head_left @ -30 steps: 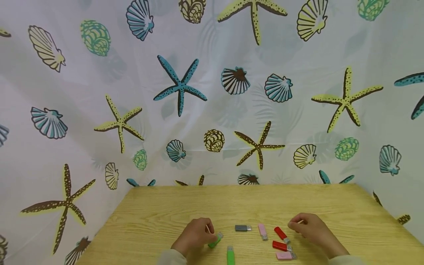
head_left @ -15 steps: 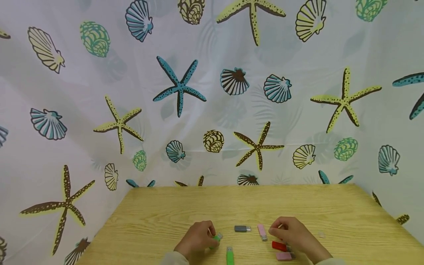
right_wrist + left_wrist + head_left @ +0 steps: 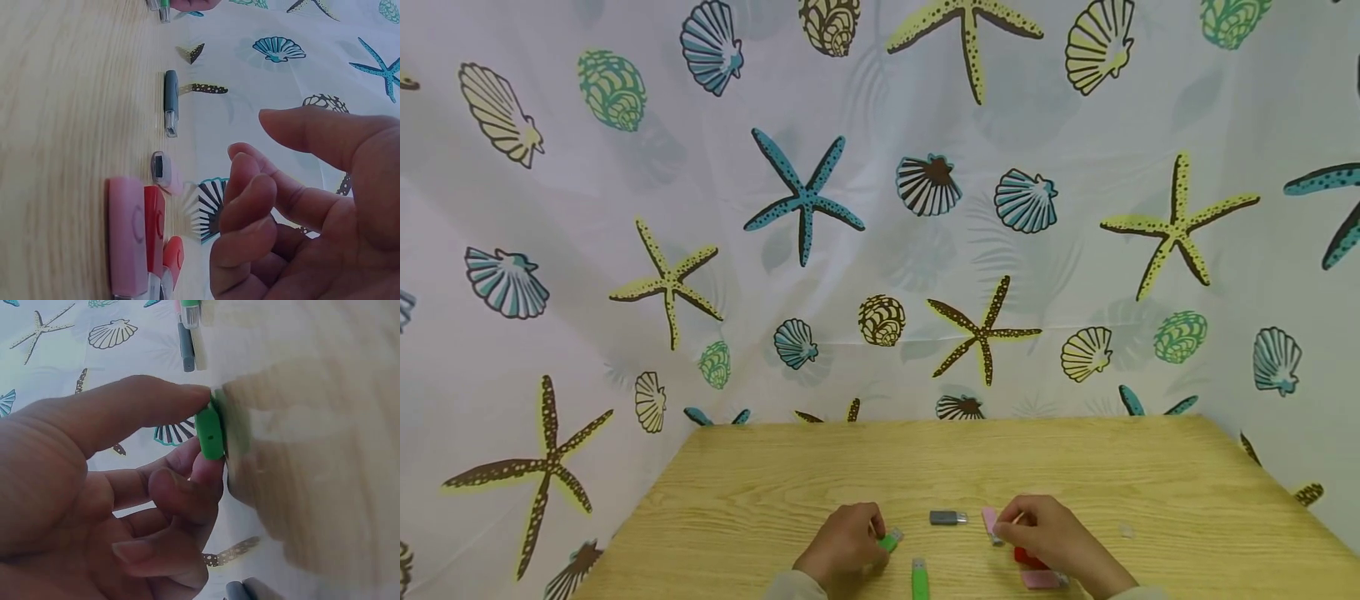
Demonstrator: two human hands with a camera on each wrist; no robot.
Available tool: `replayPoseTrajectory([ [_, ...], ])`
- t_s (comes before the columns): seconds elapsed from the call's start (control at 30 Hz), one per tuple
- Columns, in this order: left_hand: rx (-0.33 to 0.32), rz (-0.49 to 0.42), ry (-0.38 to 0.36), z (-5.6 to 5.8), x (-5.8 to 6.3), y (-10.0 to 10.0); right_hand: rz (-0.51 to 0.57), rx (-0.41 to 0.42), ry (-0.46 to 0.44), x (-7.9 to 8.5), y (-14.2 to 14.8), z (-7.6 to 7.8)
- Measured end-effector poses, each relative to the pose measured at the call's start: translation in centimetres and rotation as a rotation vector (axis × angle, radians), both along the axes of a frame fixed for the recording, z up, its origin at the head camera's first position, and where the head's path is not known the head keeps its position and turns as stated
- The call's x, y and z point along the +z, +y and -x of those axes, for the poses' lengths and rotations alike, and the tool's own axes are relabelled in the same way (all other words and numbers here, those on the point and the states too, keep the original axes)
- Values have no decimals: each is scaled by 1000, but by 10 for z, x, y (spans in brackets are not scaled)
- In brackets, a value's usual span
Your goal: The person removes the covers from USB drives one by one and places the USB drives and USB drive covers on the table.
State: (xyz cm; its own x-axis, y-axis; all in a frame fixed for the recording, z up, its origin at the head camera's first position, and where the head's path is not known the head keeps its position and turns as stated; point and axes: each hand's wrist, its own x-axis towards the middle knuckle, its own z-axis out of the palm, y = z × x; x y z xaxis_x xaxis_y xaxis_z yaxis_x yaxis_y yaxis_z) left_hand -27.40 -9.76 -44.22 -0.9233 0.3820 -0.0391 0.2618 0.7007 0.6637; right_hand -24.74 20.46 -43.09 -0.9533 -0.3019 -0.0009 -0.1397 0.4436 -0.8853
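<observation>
Pinching one of two green sticks point(image 3: 210, 432), left fingers point(image 3: 144, 405); right fingers point(image 3: 251, 201) apart; two pink point(image 3: 127, 237), one grey point(image 3: 170, 94), seemingly two red point(image 3: 154, 222).

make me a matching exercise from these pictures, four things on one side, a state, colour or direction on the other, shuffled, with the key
Column one
1. left hand
2. grey USB stick
3. right hand
4. cloth backdrop

Column two
A. white with a printed sea pattern
B. holding nothing, thumb apart from the fingers
C. pinching a green USB stick
D. lying on the table, plug end pointing right in the head view

Right pairs
1-C, 2-D, 3-B, 4-A
</observation>
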Motion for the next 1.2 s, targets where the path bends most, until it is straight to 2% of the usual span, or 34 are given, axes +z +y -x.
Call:
replayPoseTrajectory([
  [0.27, -9, -56, -27, 0, 1, 1, 10, 18, -18, 5, -3, 0],
  [0.43, -25, -52, -14, -1, 7, 2, 44, 44, -38, 12, -8, -3],
  [0.57, -50, -61, -6, -6, 16, 6, 64, 83, -25, 18, -11, -8],
  [0.93, -172, -110, 51, -27, 49, 20, 112, 216, -17, 32, -25, -16],
  [1.2, -268, -127, 32, -43, 68, 25, 130, 235, -87, 42, -33, -28],
])
